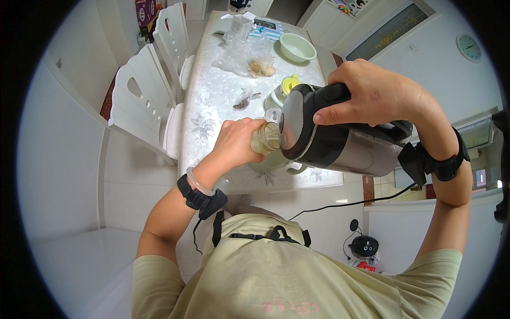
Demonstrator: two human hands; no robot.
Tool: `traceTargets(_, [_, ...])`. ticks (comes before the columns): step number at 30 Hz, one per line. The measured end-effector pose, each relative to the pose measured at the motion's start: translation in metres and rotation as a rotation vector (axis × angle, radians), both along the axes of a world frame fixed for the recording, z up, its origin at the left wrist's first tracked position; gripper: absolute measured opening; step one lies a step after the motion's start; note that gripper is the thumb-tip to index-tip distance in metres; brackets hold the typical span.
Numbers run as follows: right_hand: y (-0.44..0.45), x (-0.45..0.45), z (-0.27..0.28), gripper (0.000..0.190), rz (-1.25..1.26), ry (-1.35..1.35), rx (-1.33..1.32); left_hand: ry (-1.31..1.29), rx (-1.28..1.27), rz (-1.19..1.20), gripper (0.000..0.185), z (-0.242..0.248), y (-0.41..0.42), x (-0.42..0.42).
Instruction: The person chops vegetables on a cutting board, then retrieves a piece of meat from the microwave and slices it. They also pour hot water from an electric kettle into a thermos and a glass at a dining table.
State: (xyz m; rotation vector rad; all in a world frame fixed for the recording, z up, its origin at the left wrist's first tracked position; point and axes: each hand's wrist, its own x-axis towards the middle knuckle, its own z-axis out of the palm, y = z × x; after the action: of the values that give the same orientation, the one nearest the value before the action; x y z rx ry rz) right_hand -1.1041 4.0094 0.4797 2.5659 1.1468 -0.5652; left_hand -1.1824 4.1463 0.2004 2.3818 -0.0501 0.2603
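Observation:
With my right hand [370,93] I hold the black handle of an electric kettle [338,147], tilted nearly onto its side with its lid end to the left. My left hand [239,141] grips a small open glass jar [267,138], its mouth beside the kettle's lid end. Whether liquid flows between them I cannot tell. Below the jar, partly hidden, is a pale green vessel [273,162] with a handle. Behind the kettle stands a clear pitcher with a yellow lid [290,84]. A small plastic bag with dark contents [242,103] lies beyond my left hand.
On the patterned tabletop [207,95] are a crumpled clear bag [239,58] with brownish items, a pale green basin [298,48] and a white box [241,24]. White chairs [143,91] line the left side. A black cable [338,205] hangs from my right wrist strap.

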Motion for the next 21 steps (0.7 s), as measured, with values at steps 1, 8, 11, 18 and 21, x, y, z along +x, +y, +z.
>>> traceTargets(1, [0.000,-0.001,0.000,0.057,-0.001,-0.004,0.001,-0.008,-0.003,0.001,0.074,-0.001,0.000,0.000])
traceTargets(8, [0.001,-0.001,0.000,0.059,-0.012,0.008,-0.003,-0.011,-0.024,0.005,0.073,0.000,-0.001,0.000])
traceTargets(11, [-0.003,0.003,-0.001,0.060,-0.009,0.011,0.010,-0.008,-0.026,0.002,0.074,0.000,-0.001,0.000])
traceTargets(18, [-0.012,0.011,-0.006,0.061,0.011,0.020,0.040,-0.022,-0.048,-0.017,0.075,-0.004,0.000,0.002])
traceTargets(21, [-0.009,0.008,-0.004,0.061,-0.026,0.020,0.022,-0.024,-0.048,-0.022,0.074,-0.003,-0.001,0.002])
